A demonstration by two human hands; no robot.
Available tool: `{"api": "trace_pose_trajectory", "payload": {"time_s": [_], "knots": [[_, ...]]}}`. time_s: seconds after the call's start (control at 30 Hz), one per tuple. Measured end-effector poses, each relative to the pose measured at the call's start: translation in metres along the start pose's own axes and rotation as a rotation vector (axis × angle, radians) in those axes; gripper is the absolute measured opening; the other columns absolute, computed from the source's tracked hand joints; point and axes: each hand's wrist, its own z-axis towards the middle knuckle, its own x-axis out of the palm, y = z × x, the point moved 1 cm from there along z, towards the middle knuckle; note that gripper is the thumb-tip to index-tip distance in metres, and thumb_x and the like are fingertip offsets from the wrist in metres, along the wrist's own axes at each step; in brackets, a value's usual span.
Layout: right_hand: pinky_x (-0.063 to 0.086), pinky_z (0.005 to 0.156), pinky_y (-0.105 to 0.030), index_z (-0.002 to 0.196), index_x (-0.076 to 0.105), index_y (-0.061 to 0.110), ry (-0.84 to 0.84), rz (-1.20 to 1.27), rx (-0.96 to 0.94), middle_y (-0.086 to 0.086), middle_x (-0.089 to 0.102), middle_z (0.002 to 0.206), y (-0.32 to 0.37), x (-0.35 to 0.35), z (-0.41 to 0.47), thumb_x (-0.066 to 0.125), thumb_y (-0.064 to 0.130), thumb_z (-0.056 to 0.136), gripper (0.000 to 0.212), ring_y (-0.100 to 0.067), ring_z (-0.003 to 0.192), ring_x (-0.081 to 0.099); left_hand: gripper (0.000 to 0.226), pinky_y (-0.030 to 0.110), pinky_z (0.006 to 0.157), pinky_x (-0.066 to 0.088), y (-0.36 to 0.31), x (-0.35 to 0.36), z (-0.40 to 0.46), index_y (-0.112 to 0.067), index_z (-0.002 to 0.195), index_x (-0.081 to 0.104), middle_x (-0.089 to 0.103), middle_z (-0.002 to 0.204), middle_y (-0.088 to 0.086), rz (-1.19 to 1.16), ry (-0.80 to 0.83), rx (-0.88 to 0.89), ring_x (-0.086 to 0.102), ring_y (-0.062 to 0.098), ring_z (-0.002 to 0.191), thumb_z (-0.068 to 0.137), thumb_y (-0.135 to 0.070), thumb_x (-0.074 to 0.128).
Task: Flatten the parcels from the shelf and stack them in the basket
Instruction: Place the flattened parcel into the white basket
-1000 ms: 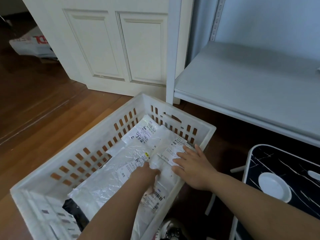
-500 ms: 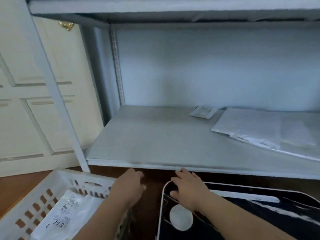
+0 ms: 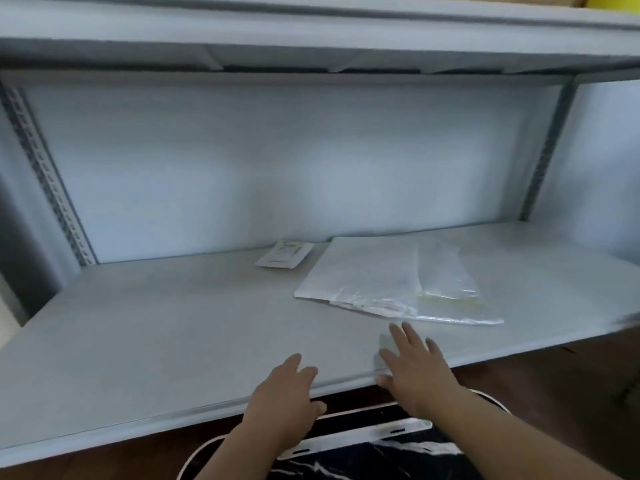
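Observation:
On the grey shelf board point(image 3: 173, 334) lie flat plastic parcels point(image 3: 391, 282), a white mailer with a clear bag overlapping its right part. A small white packet point(image 3: 285, 258) lies behind them near the back wall. My right hand point(image 3: 415, 368) reaches over the shelf's front edge, fingers spread and straight, a short way in front of the parcels and apart from them. My left hand point(image 3: 284, 400) hovers at the front edge, lower and to the left, fingers relaxed, holding nothing. The basket is out of view.
A black marbled stool or table point(image 3: 363, 448) with a white rim stands below my hands under the shelf edge. Another shelf board point(image 3: 311, 26) runs overhead. Perforated metal uprights point(image 3: 48, 174) stand at the back corners. Dark wooden floor shows at the lower right.
My view swung from the basket up to the shelf. Both hands left the parcels in the basket and rose to the shelf's front edge, the right one now reaching over it.

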Motion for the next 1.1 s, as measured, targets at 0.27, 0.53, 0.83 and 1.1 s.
{"api": "trace_pose_trajectory", "payload": {"time_s": [0.27, 0.53, 0.83, 1.1], "knots": [[0.030, 0.110, -0.047, 0.152, 0.013, 0.030, -0.088, 0.140, 0.149, -0.005, -0.018, 0.160, -0.048, 0.001, 0.069, 0.035, 0.041, 0.102, 0.056, -0.030, 0.140, 0.026, 0.053, 0.036, 0.120, 0.014, -0.007, 0.025, 0.053, -0.024, 0.150, 0.023, 0.005, 0.161, 0.004, 0.111, -0.049, -0.032, 0.000, 0.022, 0.149, 0.102, -0.046, 0.026], [0.035, 0.102, -0.021, 0.127, 0.060, 0.010, -0.444, 1.051, 0.187, -0.001, 0.056, 0.132, -0.067, 0.005, 0.101, 0.064, -0.001, 0.086, 0.042, -0.018, 0.122, 0.051, 0.052, 0.035, 0.115, 0.024, -0.012, 0.029, 0.069, -0.026, 0.147, 0.027, 0.015, 0.159, 0.004, 0.131, -0.071, -0.072, 0.018, 0.022, 0.145, 0.100, -0.050, 0.026], [0.039, 0.072, -0.001, 0.080, 0.074, 0.011, -0.591, 1.012, -0.132, 0.010, 0.063, 0.081, -0.012, -0.037, 0.062, 0.069, -0.011, 0.077, 0.023, 0.001, 0.075, 0.059, 0.102, 0.031, 0.119, 0.013, -0.005, 0.000, 0.039, -0.021, 0.150, -0.018, -0.010, 0.161, 0.004, -0.113, -0.448, -0.227, 0.002, 0.020, 0.149, 0.088, -0.047, 0.059], [0.043, 0.079, -0.008, 0.085, 0.075, 0.019, -0.506, 1.094, -0.542, 0.008, 0.068, 0.089, 0.064, -0.095, -0.037, 0.070, -0.003, 0.080, 0.023, -0.003, 0.086, 0.062, 0.065, 0.030, 0.113, 0.024, 0.020, -0.047, -0.038, -0.026, 0.146, 0.036, 0.039, 0.150, 0.000, -0.151, -0.737, -0.090, 0.033, 0.022, 0.141, 0.088, -0.017, 0.063]]}}
